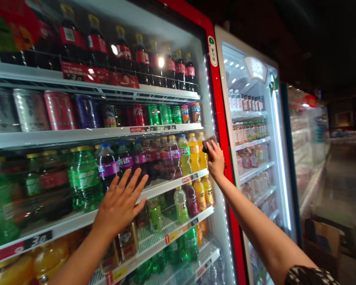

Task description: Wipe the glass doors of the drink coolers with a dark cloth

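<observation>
My left hand [120, 204] is spread with its fingers apart, palm toward the glass door [163, 166] of a red-framed drinks cooler, seemingly resting on it. Higher and to the right, my right hand [216, 160] grips a small dark cloth [208, 145] against the glass near the door's right edge. Its fingers are bent over the cloth, so part of it is hidden. Behind the glass, close to the right hand, stand yellow drink bottles [194, 152]. Purple-labelled bottles [108, 164] show just above the left hand.
The cooler's red frame [218, 99] runs down beside my right hand. A second, white-framed cooler [249, 114] adjoins it, with more cabinets beyond. A cardboard box [322, 241] sits on the floor at the lower right, beside the aisle [344, 174].
</observation>
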